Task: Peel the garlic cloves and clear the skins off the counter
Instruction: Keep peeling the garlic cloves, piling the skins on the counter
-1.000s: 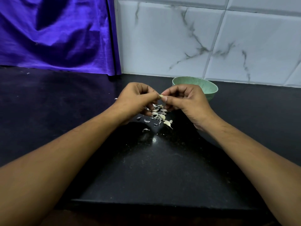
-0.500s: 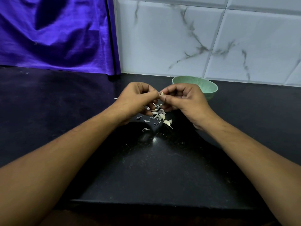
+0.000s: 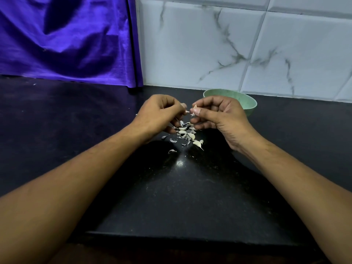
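My right hand [image 3: 219, 115] pinches a small pale garlic clove [image 3: 194, 108] between thumb and forefinger, above the black counter [image 3: 181, 197]. My left hand [image 3: 160, 115] is just left of it with curled fingers, pinching a tiny white scrap of skin [image 3: 187, 111] at its fingertips. A small gap separates the two hands. Below them lies a loose pile of garlic cloves and papery skins [image 3: 185, 133], with one larger clove [image 3: 198, 143] at its right edge and stray skin flakes [image 3: 172, 151] nearer to me.
A pale green bowl [image 3: 249, 104] stands behind my right hand near the white marble-tiled wall [image 3: 238, 44]. A purple cloth [image 3: 66, 39] hangs at the back left. The counter's front edge [image 3: 181, 236] runs close to me.
My hands, which were touching around the clove, have pulled slightly apart. The left hand has drawn a scrap of skin away from the clove in my right hand.
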Demonstrator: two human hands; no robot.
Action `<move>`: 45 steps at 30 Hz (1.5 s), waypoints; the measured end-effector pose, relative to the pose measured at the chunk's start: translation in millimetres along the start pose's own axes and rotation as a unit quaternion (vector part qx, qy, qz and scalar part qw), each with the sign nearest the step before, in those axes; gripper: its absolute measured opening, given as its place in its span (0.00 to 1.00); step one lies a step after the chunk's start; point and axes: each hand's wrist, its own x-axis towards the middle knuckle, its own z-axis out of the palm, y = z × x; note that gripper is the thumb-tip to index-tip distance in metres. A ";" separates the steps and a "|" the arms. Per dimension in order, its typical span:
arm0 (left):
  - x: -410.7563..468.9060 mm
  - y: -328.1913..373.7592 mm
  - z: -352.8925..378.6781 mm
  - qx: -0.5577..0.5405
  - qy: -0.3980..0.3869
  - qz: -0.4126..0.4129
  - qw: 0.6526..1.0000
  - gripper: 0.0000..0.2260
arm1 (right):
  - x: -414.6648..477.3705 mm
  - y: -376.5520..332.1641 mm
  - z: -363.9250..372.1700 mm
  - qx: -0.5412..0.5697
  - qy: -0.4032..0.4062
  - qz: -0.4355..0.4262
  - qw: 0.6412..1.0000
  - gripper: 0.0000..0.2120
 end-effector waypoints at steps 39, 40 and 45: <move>0.9 -5.0 0.8 -0.043 -0.038 -0.044 0.997 0.08 | 1.6 2.3 1.5 -0.076 -0.004 -0.025 0.997 0.05; 0.9 -5.0 0.5 -0.056 -0.041 -0.050 0.996 0.09 | 1.5 2.3 1.5 -0.065 -0.005 -0.024 0.998 0.05; 0.4 -3.3 -1.3 -0.083 -0.041 -0.055 0.994 0.08 | 1.2 2.5 1.1 -0.052 -0.008 -0.018 0.998 0.07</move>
